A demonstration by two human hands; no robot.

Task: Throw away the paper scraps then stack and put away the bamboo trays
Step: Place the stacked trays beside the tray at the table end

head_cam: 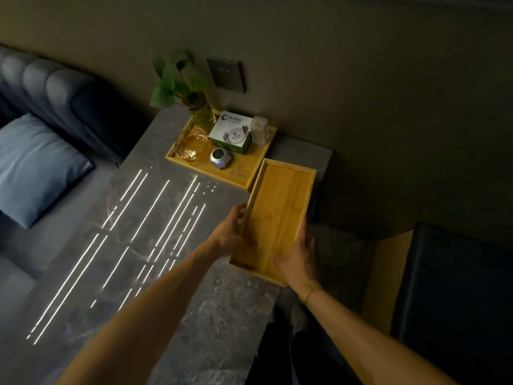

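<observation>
Both hands, left hand [231, 232] and right hand [298, 254], grip long bamboo tray [277, 215] at bench [172, 245] right edge; risk: overhang tips it, or bumps loaded tray [251, 175].

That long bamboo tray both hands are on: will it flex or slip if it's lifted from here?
The bamboo tray looks like rigid slatted wood, so it probably won't flex. It appears empty, so likely light. The left hand and right hand grip opposite raised rims near one end, so the far end may dip; its smooth finish could slip somewhat.
</observation>
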